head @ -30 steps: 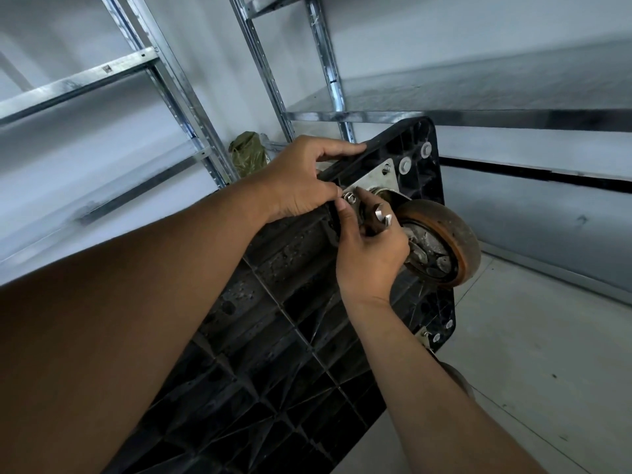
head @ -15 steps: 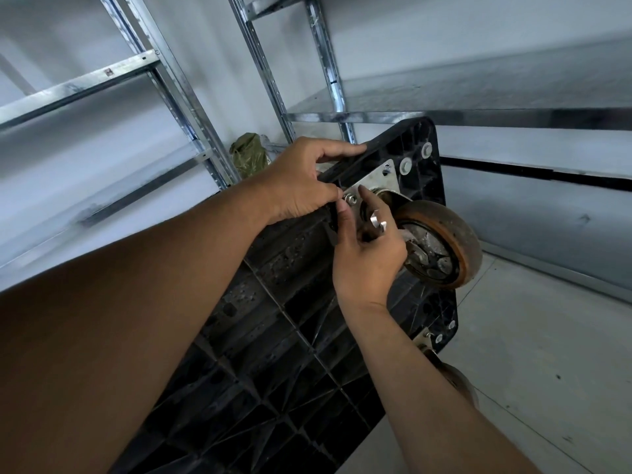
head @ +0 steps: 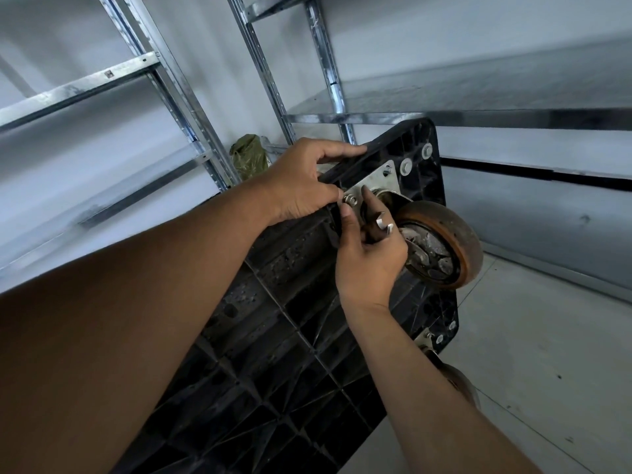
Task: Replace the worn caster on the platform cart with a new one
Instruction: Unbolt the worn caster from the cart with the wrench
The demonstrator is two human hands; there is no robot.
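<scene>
The platform cart (head: 273,336) stands tipped on edge, its worn caster (head: 441,248) at 3 o'clock of the hands. The left hand (head: 301,179) clamps the cart's rim. The right hand (head: 369,258), curled round a wrench (head: 380,223), has just stretched its forefinger past the nut (head: 349,200). The nut is likely finger-loose and coming off.

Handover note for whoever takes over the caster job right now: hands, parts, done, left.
Left hand grips the top edge of the upended platform cart.
Right hand holds a wrench, thumb and forefinger at a nut on the mounting plate.
Worn caster sits on the cart's underside.
Done: cart tipped up.
Left: free the nuts, pull the caster, fit the new one, not in view.
</scene>
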